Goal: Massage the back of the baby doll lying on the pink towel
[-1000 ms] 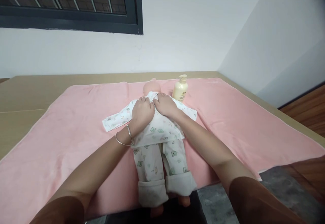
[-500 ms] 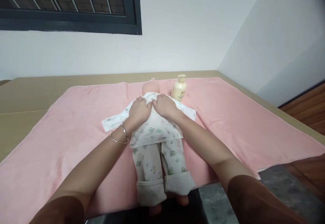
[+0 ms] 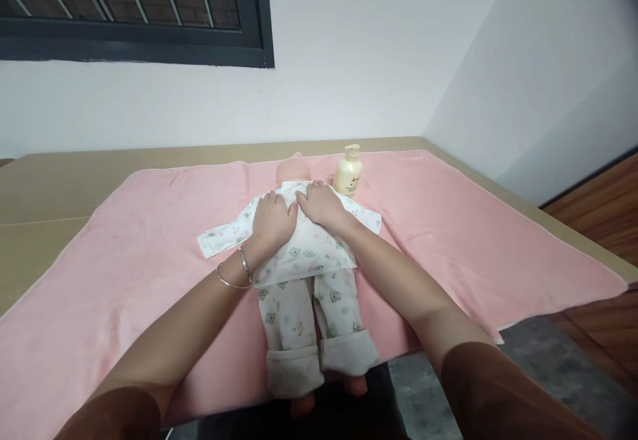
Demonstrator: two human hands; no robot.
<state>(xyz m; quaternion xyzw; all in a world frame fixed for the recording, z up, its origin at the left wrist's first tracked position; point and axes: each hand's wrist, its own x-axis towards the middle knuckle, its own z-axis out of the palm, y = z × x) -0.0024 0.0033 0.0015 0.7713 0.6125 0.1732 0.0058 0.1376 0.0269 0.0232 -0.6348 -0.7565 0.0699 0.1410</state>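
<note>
A baby doll [image 3: 293,169] lies on a pink blanket, its head at the far end and its feet toward me. It wears a white printed top [image 3: 309,250] and matching trousers [image 3: 294,320] with rolled cuffs. My left hand [image 3: 274,219] rests flat on the upper left of the top, thumb apart from the fingers. On the upper right lies my right hand [image 3: 321,204], also flat and open, its thumb near the left one. Neither hand grips anything. A silver bangle [image 3: 233,274] circles my left wrist. The doll's face is not visible.
A cream pump bottle [image 3: 347,173] stands on the pink blanket [image 3: 448,227], just beyond my right hand. Under the blanket is a tan surface [image 3: 44,187], with a white wall [image 3: 349,61] behind it. A dark-framed window [image 3: 134,41] is at upper left.
The whole view has shifted slightly. Both hands stay flat on the doll's back, with only a very small movement, the thumbs now a little farther apart.
</note>
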